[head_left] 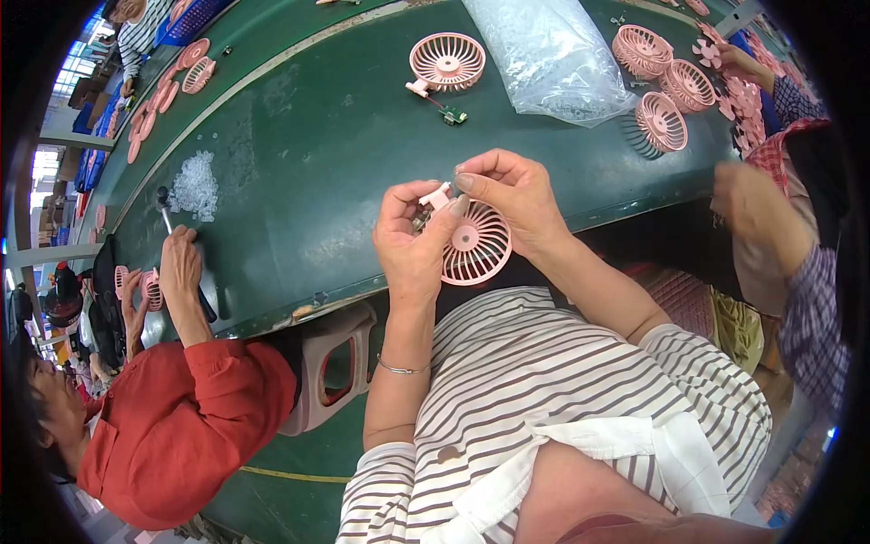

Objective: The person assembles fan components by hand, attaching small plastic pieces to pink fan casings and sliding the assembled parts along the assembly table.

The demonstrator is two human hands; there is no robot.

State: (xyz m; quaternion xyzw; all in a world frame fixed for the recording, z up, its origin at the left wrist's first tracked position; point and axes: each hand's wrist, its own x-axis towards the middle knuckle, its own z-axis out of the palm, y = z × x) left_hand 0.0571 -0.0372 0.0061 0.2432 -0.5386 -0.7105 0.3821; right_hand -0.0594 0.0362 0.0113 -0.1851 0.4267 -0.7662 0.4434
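Note:
My left hand is closed on a round pink fan housing with curved slats and a small neck at its upper left. The thumb presses along the neck, and the housing hangs in front of my shirt at the bench edge. Just above it, my right hand has its thumb and forefinger pinched together close to the neck. A tiny part seems to be between those fingertips, too small and covered to name. Some small metal-looking bits show by my left fingers, largely hidden.
On the green bench, another pink housing lies with a green circuit board. A clear plastic bag stands beside more housings. Leftward are clear small pieces and a red-sleeved co-worker with a tool. Another co-worker's hand is right.

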